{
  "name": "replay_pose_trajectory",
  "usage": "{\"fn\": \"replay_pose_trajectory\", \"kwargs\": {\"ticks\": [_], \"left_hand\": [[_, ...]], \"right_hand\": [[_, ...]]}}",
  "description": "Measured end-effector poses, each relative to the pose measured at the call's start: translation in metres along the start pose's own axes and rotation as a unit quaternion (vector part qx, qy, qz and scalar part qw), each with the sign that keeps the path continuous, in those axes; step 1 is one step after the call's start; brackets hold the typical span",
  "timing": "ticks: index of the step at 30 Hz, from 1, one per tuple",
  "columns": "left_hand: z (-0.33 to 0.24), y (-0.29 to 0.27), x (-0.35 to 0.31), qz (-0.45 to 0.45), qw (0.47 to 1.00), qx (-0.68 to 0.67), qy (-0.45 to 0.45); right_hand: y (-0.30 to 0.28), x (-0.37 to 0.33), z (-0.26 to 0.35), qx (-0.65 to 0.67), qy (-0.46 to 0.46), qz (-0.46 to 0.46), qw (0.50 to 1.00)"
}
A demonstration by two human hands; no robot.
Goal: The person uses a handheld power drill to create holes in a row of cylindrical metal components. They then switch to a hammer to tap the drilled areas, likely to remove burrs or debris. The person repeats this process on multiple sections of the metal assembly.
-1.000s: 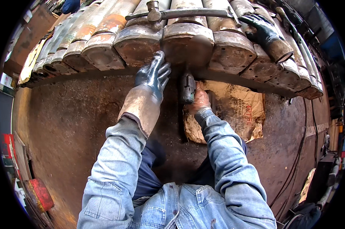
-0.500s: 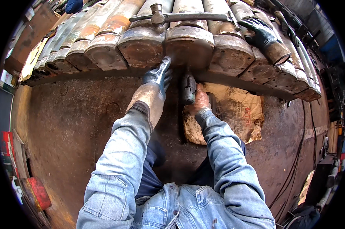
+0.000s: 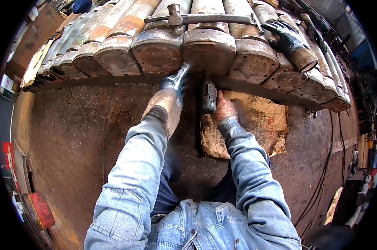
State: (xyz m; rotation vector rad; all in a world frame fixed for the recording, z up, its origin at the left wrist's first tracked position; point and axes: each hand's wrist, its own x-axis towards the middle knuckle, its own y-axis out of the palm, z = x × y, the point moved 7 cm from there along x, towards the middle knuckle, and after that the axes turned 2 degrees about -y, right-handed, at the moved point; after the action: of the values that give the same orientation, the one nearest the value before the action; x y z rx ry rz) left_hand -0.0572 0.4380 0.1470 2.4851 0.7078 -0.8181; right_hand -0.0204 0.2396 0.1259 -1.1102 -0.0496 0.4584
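My left hand, in a dark coated glove with a pale cuff, is against the lower front edge of a rusty cylinder end. Its thumb points up and its fingers look curled; what they grip is hidden. Around the grip of a dark cordless power tool my right hand is closed, seemingly in a thin clear glove. The tool points away from me, its front end in shadow under the middle cylinder. A hammer lies across the cylinder tops.
An unworn dark glove rests on the cylinders at the right. Below the row, a crumpled brown paper sack lies on the dirty floor. Black cables run along the right. A red block sits at the far left.
The view has shifted slightly, so the cylinders and both hands appear a little lower and further right. Both hands keep nearly the same places, with the power tool still in the right one.
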Motion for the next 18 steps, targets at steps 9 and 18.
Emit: {"fn": "replay_pose_trajectory", "kwargs": {"ticks": [9,18], "left_hand": [[0.0,0.002,0.003,0.001,1.0,0.021,0.012],[0.004,-0.002,0.016,0.012,0.999,0.031,0.034]], "right_hand": [[-0.007,0.003,-0.003,-0.009,-0.054,-0.043,0.998],[-0.022,0.0,0.001,-0.065,-0.072,-0.012,0.995]]}}
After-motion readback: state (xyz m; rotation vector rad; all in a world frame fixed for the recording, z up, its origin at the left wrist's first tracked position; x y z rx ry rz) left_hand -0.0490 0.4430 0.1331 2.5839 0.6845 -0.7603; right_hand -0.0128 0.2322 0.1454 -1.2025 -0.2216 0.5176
